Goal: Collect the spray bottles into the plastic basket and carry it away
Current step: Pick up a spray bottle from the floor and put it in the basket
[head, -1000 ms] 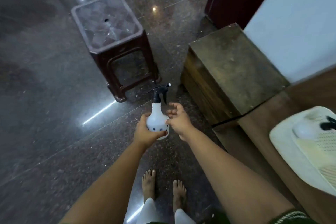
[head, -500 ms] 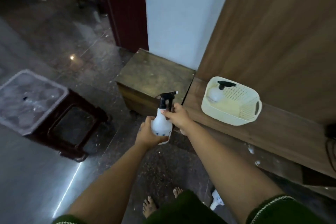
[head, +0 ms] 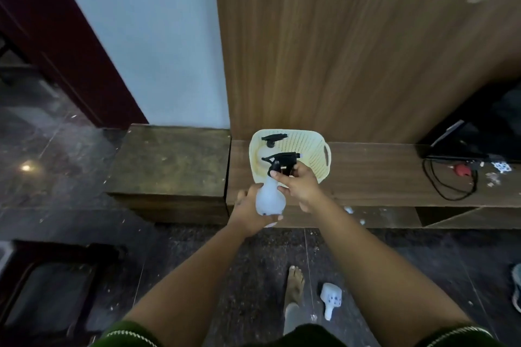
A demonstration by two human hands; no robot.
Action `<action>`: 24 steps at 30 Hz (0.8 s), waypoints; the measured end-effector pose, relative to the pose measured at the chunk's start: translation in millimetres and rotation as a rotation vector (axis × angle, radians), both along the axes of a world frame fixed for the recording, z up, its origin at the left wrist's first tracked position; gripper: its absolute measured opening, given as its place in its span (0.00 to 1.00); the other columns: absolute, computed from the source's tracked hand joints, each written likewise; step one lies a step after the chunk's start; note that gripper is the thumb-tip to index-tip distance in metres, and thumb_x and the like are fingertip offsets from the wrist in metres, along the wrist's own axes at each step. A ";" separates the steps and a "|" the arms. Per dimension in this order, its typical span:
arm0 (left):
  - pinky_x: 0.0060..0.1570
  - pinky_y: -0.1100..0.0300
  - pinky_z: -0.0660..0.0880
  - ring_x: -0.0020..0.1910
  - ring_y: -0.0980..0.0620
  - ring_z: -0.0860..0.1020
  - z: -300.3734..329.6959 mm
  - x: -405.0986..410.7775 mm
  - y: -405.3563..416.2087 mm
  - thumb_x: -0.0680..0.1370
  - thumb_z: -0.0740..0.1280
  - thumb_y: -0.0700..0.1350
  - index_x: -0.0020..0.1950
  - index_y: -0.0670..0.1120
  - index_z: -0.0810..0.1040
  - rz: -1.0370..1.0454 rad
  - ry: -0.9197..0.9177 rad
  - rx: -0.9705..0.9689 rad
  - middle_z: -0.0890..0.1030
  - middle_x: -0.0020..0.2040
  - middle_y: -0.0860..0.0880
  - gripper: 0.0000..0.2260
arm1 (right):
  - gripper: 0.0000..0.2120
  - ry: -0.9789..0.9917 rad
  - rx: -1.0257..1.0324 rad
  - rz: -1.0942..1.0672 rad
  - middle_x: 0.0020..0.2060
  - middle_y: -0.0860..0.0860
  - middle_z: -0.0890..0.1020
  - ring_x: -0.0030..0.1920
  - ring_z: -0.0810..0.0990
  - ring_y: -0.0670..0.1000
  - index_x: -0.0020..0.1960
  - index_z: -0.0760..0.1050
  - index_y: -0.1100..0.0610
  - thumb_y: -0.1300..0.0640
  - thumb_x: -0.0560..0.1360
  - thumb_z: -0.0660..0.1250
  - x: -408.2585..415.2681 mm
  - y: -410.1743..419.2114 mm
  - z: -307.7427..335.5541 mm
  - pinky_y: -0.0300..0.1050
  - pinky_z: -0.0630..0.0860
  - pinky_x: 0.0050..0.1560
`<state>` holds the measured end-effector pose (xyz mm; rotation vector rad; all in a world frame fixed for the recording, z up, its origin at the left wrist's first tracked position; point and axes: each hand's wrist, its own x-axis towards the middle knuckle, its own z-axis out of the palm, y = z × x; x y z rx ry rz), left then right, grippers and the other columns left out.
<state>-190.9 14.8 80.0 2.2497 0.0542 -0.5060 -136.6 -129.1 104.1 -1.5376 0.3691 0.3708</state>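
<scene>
I hold a white spray bottle [head: 269, 196] with a black trigger head in both hands, just in front of the basket. My left hand [head: 248, 213] cups its round body from below. My right hand [head: 300, 183] grips its neck under the trigger. The cream plastic basket [head: 310, 146] stands on a low wooden shelf against the wood panel. Another spray bottle [head: 273, 139] lies inside it, with only its black head clearly showing. A white bottle body without a head [head: 330, 299] lies on the floor by my foot.
A worn wooden box [head: 172, 160] stands left of the shelf [head: 375, 175]. Black cables [head: 448, 180] and a dark device sit at the shelf's right end. A dark stool [head: 50, 287] is at the lower left. The floor is dark polished stone.
I have turned right from the stool toward the shelf, carrying the bottle. The basket has come to the centre of view, and my right hand has closed on the bottle's neck.
</scene>
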 end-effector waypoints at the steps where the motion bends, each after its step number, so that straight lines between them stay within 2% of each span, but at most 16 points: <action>1: 0.63 0.50 0.68 0.69 0.46 0.61 -3.3 9.6 -8.0 0.68 0.75 0.57 0.72 0.52 0.61 0.000 0.011 -0.019 0.68 0.67 0.50 0.37 | 0.19 -0.010 -0.008 -0.015 0.58 0.54 0.81 0.59 0.79 0.54 0.58 0.75 0.55 0.58 0.68 0.76 6.5 -9.8 -0.8 0.52 0.81 0.55; 4: 0.60 0.53 0.67 0.68 0.46 0.64 -9.8 41.2 -35.7 0.67 0.72 0.62 0.72 0.54 0.61 0.024 0.027 -0.049 0.68 0.67 0.50 0.38 | 0.19 -0.053 -0.071 -0.043 0.52 0.51 0.82 0.56 0.81 0.53 0.57 0.76 0.54 0.58 0.68 0.77 29.9 -36.6 -1.3 0.52 0.81 0.54; 6: 0.62 0.52 0.67 0.68 0.45 0.65 -7.3 65.3 -56.3 0.69 0.72 0.60 0.73 0.52 0.61 0.037 0.021 -0.053 0.68 0.68 0.48 0.37 | 0.19 -0.094 -0.136 -0.061 0.49 0.47 0.83 0.54 0.82 0.52 0.55 0.77 0.53 0.56 0.66 0.78 49.1 -55.0 -3.1 0.53 0.81 0.55; 8: 0.66 0.51 0.67 0.69 0.45 0.65 -5.8 91.1 -75.7 0.72 0.72 0.56 0.73 0.50 0.61 0.052 0.000 -0.062 0.68 0.69 0.46 0.35 | 0.19 -0.144 -0.209 -0.061 0.49 0.48 0.84 0.53 0.82 0.51 0.55 0.78 0.55 0.54 0.66 0.78 69.9 -71.1 -3.1 0.51 0.80 0.55; 12: 0.65 0.53 0.65 0.68 0.43 0.66 -9.1 138.5 -105.6 0.76 0.68 0.50 0.74 0.48 0.62 0.109 -0.017 -0.046 0.69 0.67 0.42 0.29 | 0.16 -0.191 -0.201 -0.074 0.48 0.50 0.83 0.50 0.81 0.49 0.52 0.78 0.56 0.59 0.67 0.77 110.0 -94.0 -2.9 0.40 0.78 0.49; 15: 0.64 0.53 0.67 0.65 0.41 0.70 -18.3 169.2 -119.5 0.78 0.64 0.46 0.74 0.49 0.63 0.188 0.034 -0.098 0.68 0.67 0.41 0.25 | 0.14 -0.169 -0.189 -0.018 0.49 0.49 0.81 0.51 0.79 0.47 0.51 0.76 0.55 0.62 0.69 0.75 136.2 -102.6 -10.0 0.41 0.75 0.51; 17: 0.65 0.52 0.70 0.64 0.42 0.72 -26.1 185.4 -124.9 0.80 0.62 0.45 0.73 0.51 0.66 0.300 0.117 -0.226 0.68 0.68 0.42 0.21 | 0.15 -0.142 -0.180 0.015 0.50 0.49 0.81 0.53 0.78 0.46 0.54 0.76 0.59 0.63 0.69 0.75 150.3 -106.2 -21.9 0.42 0.74 0.53; 19: 0.64 0.51 0.72 0.61 0.46 0.74 -34.6 196.1 -127.7 0.80 0.61 0.42 0.70 0.51 0.69 0.478 0.237 -0.470 0.72 0.66 0.44 0.18 | 0.17 -0.117 -0.195 0.020 0.51 0.51 0.80 0.54 0.78 0.47 0.56 0.75 0.61 0.63 0.69 0.74 161.4 -108.2 -35.4 0.43 0.74 0.54; 22: 0.54 0.58 0.75 0.55 0.48 0.74 -35.5 201.3 -130.0 0.81 0.57 0.37 0.64 0.47 0.72 0.626 0.356 -0.767 0.76 0.56 0.44 0.13 | 0.16 -0.073 -0.197 0.001 0.50 0.52 0.80 0.54 0.77 0.48 0.53 0.75 0.56 0.65 0.69 0.74 173.4 -109.7 -57.2 0.47 0.76 0.56; 24: 0.52 0.59 0.76 0.58 0.46 0.76 -37.3 206.1 -130.3 0.81 0.57 0.38 0.62 0.47 0.73 0.640 0.388 -0.857 0.77 0.58 0.44 0.13 | 0.16 -0.065 -0.213 0.005 0.48 0.51 0.81 0.53 0.79 0.49 0.47 0.74 0.51 0.67 0.68 0.74 179.6 -107.6 -69.6 0.48 0.76 0.56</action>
